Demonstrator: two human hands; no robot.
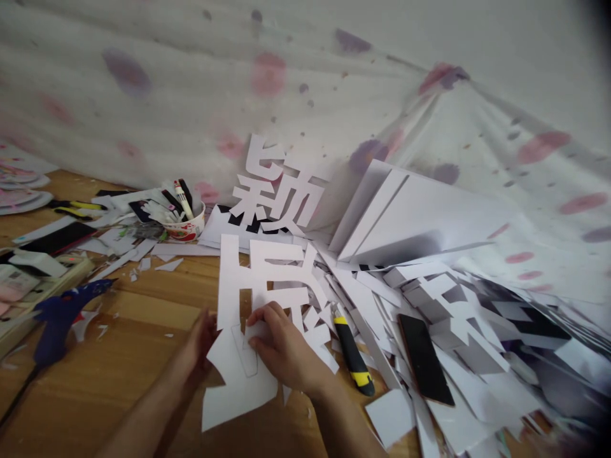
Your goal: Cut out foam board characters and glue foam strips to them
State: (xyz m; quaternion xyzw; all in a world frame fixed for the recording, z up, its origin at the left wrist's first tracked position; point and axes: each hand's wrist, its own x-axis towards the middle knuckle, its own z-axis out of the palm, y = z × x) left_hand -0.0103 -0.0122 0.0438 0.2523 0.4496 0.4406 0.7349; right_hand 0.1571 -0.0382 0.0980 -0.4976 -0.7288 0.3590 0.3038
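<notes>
A white cut-out character [281, 270] lies over a white sheet [243, 397] at the middle of the table. The sheet has a curved notch and a thin drawn outline. My right hand [281, 343] has its thumb and fingertips pinched at the lower part of the cut-out, above the outline. What lies between those fingertips is too small to make out. My left hand [205, 340] is at the left edge of the sheet and the cut-out, its fingers partly hidden and blurred. A black and yellow cutter [353, 353] rests to the right of my right hand.
Behind stands another cut-out character [279, 191], with a tub of pens [186, 226] to its left. A blue glue gun [60, 315] lies at left. White boards [410, 210], a phone [424, 359] and paper scraps [391, 416] crowd the right.
</notes>
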